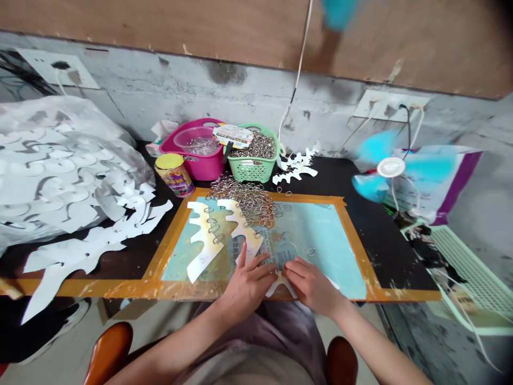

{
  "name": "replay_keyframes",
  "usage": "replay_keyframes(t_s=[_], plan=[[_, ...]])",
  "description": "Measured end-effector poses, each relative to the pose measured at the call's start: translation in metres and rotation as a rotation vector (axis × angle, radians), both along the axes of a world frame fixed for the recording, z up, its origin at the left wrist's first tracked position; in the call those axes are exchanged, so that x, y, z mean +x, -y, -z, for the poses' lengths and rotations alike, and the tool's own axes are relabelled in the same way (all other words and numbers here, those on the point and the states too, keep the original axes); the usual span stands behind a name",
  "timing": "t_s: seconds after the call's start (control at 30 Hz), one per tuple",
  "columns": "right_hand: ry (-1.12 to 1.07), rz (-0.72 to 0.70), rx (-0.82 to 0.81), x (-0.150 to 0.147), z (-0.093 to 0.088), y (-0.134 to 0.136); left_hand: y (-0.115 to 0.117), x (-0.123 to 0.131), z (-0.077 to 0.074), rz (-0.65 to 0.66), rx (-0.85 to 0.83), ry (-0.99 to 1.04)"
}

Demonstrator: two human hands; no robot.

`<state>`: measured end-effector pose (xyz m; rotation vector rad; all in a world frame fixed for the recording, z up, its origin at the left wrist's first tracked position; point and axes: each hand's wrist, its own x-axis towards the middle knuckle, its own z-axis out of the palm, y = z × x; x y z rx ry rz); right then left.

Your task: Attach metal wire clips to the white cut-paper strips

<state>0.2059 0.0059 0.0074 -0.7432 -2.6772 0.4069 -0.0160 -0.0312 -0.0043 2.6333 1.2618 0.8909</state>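
Closely together, the left hand [246,283] and the right hand [310,286] are held low over the near part of the board, their fingers drawn narrowly in around a small white cut-out [282,286] that is half hidden beneath them. Whether it is gripped or only pressed flat cannot be told. Good control at this spot is favoured by wrists kept low and fingertips kept near the thin piece, so that it is neither lifted nor creased.

Under the hands, a pale teal mat [316,240] is framed by orange tape [360,251], and a loose metal ring [310,251] is left lying just beyond the right hand. Two scalloped white strips [204,240] are laid across the mat's left part, with rings resting along them. Their upper ends are crowded by a heap of metal rings [244,200] spilling over the top edge of the mat.

Farther up are a green basket [252,171] of rings, a pink tub [192,166] and a yellow-lidded can [174,174]. A large mass of white cut-outs [68,171] at the left spills toward the board, and a blurred teal fan [401,171] stands at the right.
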Motion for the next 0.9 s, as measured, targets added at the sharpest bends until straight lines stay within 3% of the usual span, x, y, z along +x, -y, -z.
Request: replay_keyframes(t_s=[0.2,0.37,0.53,0.73,0.9], plan=[[0.036,0.002,-0.050,-0.001,-0.009,-0.001,0.001,0.002,-0.005,-0.069,0.031,-0.046],[0.100,-0.054,-0.012,-0.008,-0.011,-0.007,0.001,0.001,-0.001,-0.014,0.048,-0.051],[0.154,0.017,0.081,-0.009,-0.003,0.006,0.000,0.000,0.002,-0.037,-0.014,0.041],[-0.014,0.148,0.169,-0.009,0.016,0.024,0.000,0.001,0.002,-0.043,-0.038,0.083],[-0.063,0.181,0.024,-0.006,0.017,0.025,0.001,0.001,0.000,-0.026,-0.021,0.030]])
